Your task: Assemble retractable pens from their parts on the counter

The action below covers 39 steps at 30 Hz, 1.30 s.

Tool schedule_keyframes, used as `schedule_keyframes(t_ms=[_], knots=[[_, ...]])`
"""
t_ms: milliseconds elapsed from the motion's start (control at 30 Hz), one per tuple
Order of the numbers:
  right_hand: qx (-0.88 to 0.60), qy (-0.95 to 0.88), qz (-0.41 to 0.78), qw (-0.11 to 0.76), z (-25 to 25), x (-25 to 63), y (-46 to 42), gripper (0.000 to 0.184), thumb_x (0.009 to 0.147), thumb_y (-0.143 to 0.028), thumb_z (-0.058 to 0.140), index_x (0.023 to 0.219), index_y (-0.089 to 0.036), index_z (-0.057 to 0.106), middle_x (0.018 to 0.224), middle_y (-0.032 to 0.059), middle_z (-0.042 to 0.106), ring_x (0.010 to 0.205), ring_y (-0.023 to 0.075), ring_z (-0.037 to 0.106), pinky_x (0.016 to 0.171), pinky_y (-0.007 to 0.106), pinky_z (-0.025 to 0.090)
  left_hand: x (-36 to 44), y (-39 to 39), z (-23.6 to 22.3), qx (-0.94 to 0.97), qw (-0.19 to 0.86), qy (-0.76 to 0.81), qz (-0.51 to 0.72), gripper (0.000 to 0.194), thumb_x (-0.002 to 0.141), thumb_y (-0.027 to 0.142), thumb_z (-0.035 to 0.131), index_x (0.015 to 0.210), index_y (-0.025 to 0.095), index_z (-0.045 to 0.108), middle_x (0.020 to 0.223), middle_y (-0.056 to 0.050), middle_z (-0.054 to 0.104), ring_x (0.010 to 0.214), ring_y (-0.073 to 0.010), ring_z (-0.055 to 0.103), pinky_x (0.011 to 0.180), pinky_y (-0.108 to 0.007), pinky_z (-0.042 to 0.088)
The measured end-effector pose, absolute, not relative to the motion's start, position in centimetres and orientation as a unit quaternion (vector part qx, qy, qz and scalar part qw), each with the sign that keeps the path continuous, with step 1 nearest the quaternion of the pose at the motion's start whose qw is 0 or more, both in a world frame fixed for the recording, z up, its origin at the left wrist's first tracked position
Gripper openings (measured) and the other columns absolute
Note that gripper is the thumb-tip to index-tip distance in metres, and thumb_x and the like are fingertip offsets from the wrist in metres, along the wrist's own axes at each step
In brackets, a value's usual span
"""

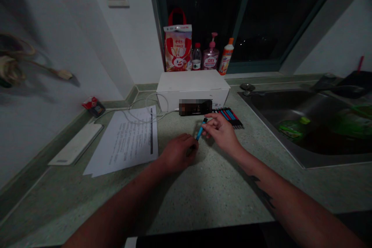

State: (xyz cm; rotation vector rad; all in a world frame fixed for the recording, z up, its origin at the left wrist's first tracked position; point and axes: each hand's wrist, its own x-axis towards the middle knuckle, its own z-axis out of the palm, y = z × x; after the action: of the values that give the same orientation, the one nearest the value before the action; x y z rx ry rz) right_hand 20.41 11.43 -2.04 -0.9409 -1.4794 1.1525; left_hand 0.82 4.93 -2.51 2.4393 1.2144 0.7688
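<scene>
A blue pen [200, 131] with a dark upper end is held aslant above the counter, between my two hands. My left hand [180, 150] is closed round its lower end, so that end is hidden. Thumb and fingers of my right hand [221, 130] pinch the pen near its upper part, the index finger stretched towards the dark end. Just beyond the right hand lies a row of several blue, red and black pens [228, 115]. A phone [196, 109] leans against a white box [193, 81] behind the hands.
Printed sheets [130, 135] and a white flat slab-like object [76, 143] lie at left, with a white cable [122, 109] crossing the paper. At right is a metal sink [273, 139]. Behind the box stand a red bag [178, 48], a water bottle [197, 58], a pump bottle [210, 55] and an orange-capped bottle [226, 57].
</scene>
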Motion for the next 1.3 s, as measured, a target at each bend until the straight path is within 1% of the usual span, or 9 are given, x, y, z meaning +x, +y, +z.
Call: schedule_keyframes(t_ms=[100, 267, 400, 533, 633, 867, 1000, 1133, 1300], knots=[[-0.388, -0.615, 0.479, 0.492, -2.1, 20.5, 11.6, 0.043, 0.078, -0.052, 0.078, 0.106, -0.024, 0.059, 0.067, -0.0049, 0.063, 0.061, 0.0173, 0.067, 0.053, 0.028, 0.051, 0.9, 4.9, -2.5, 0.856, 0.152, 0.420, 0.261, 0.012, 0.085, 0.009, 0.059, 0.088, 0.021, 0.059, 0.087, -0.003, 0.065, 0.082, -0.0186, 0.061, 0.075, -0.030, 0.048], [-0.372, -0.620, 0.524, 0.450, -3.2, 19.7, 11.1, 0.056, 0.079, -0.050, 0.077, 0.124, -0.025, 0.056, 0.068, -0.0063, 0.062, 0.061, 0.0165, 0.064, 0.055, 0.027, 0.050, 0.9, 5.1, -2.5, 0.837, 0.133, 0.447, 0.285, 0.011, 0.089, 0.010, 0.058, 0.090, 0.020, 0.062, 0.089, -0.005, 0.067, 0.084, -0.0195, 0.063, 0.076, -0.030, 0.049], [-0.372, -0.656, 0.527, 0.392, -4.1, 19.1, 10.9, 0.039, 0.085, -0.052, 0.069, 0.109, -0.021, 0.065, 0.071, -0.0018, 0.064, 0.065, 0.0169, 0.063, 0.062, 0.030, 0.050, 0.6, 5.2, -2.5, 0.840, 0.144, 0.442, 0.281, 0.017, 0.091, 0.013, 0.062, 0.105, 0.022, 0.067, 0.099, -0.005, 0.070, 0.091, -0.0204, 0.067, 0.081, -0.033, 0.053], [-0.511, -0.679, 0.315, 0.422, -3.6, 21.5, 12.9, 0.037, 0.097, -0.046, 0.051, 0.119, -0.021, 0.067, 0.085, 0.0056, 0.070, 0.076, 0.0222, 0.065, 0.071, 0.034, 0.051, 0.6, 5.1, -2.6, 0.832, 0.151, 0.448, 0.289, 0.036, 0.092, 0.019, 0.065, 0.127, 0.023, 0.062, 0.111, -0.007, 0.071, 0.096, -0.0223, 0.069, 0.084, -0.037, 0.056], [-0.645, -0.691, 0.108, 0.310, -2.5, 24.8, 15.0, 0.041, 0.102, -0.033, 0.041, 0.129, -0.018, 0.067, 0.108, 0.0152, 0.074, 0.094, 0.0286, 0.068, 0.083, 0.038, 0.050, 0.6, 5.1, -2.7, 0.825, 0.157, 0.457, 0.292, 0.037, 0.092, 0.018, 0.065, 0.128, 0.021, 0.061, 0.110, -0.008, 0.071, 0.091, -0.0219, 0.069, 0.081, -0.038, 0.058], [-0.730, -0.669, -0.008, 0.143, -2.8, 28.4, 17.7, 0.045, 0.100, -0.018, 0.039, 0.134, -0.010, 0.066, 0.120, 0.0213, 0.069, 0.110, 0.0296, 0.066, 0.092, 0.035, 0.047, 0.4, 5.2, -3.1, 0.832, 0.157, 0.447, 0.290, 0.037, 0.092, 0.018, 0.064, 0.129, 0.023, 0.061, 0.114, -0.008, 0.071, 0.089, -0.0204, 0.070, 0.083, -0.039, 0.059], [-0.722, -0.675, -0.030, 0.150, -3.6, 27.6, 17.7, 0.048, 0.102, -0.038, 0.045, 0.136, -0.010, 0.064, 0.124, 0.0223, 0.066, 0.117, 0.0333, 0.060, 0.098, 0.039, 0.044, 0.4, 5.1, -3.0, 0.834, 0.153, 0.445, 0.290, 0.036, 0.092, 0.018, 0.063, 0.128, 0.022, 0.062, 0.114, -0.008, 0.072, 0.089, -0.0202, 0.070, 0.083, -0.038, 0.059], [-0.712, -0.683, -0.021, 0.161, -4.6, 26.2, 17.4, 0.083, 0.093, -0.065, 0.057, 0.154, -0.011, 0.041, 0.143, 0.0242, 0.054, 0.132, 0.0381, 0.050, 0.106, 0.047, 0.038, 0.6, 5.1, -2.8, 0.837, 0.149, 0.443, 0.285, 0.034, 0.092, 0.018, 0.063, 0.126, 0.020, 0.063, 0.115, -0.008, 0.072, 0.089, -0.0210, 0.071, 0.082, -0.038, 0.059], [-0.731, -0.676, 0.000, 0.095, -5.3, 25.5, 17.6, 0.072, 0.101, -0.052, 0.047, 0.154, -0.006, 0.039, 0.147, 0.0284, 0.049, 0.134, 0.0394, 0.050, 0.109, 0.048, 0.037, 0.6, 5.1, -3.0, 0.839, 0.151, 0.443, 0.278, 0.033, 0.093, 0.020, 0.062, 0.127, 0.021, 0.063, 0.117, -0.008, 0.071, 0.092, -0.0215, 0.071, 0.083, -0.039, 0.059]])
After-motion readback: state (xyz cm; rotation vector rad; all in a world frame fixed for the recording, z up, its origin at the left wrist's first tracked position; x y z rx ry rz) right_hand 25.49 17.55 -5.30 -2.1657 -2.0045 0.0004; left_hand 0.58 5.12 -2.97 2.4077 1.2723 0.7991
